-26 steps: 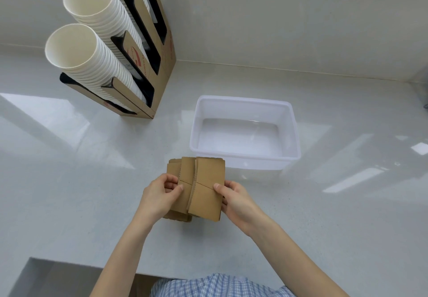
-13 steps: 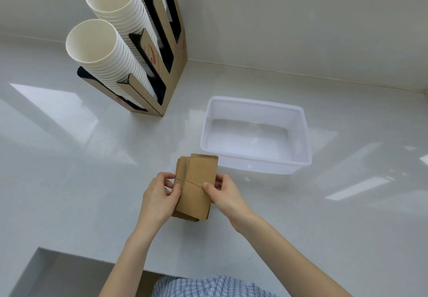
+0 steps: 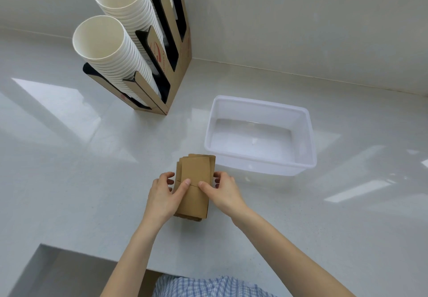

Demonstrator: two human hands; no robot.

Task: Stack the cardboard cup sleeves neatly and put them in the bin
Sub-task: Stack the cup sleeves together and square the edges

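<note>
Your left hand (image 3: 165, 196) and right hand (image 3: 223, 192) clasp the sleeves (image 3: 194, 187) from either side, thumbs on top. A second ago the top sleeve sat skewed; now it lies nearly square, though edges below peek out, so squaring looks almost done. The sleeves rest just in front of the empty bin (image 3: 259, 134). The cup rack (image 3: 162, 48) stands well left of the bin; nothing blocks the way.

Bright, even light, window glare on the countertop (image 3: 69, 148) (wide-angle bowing at edges)
</note>
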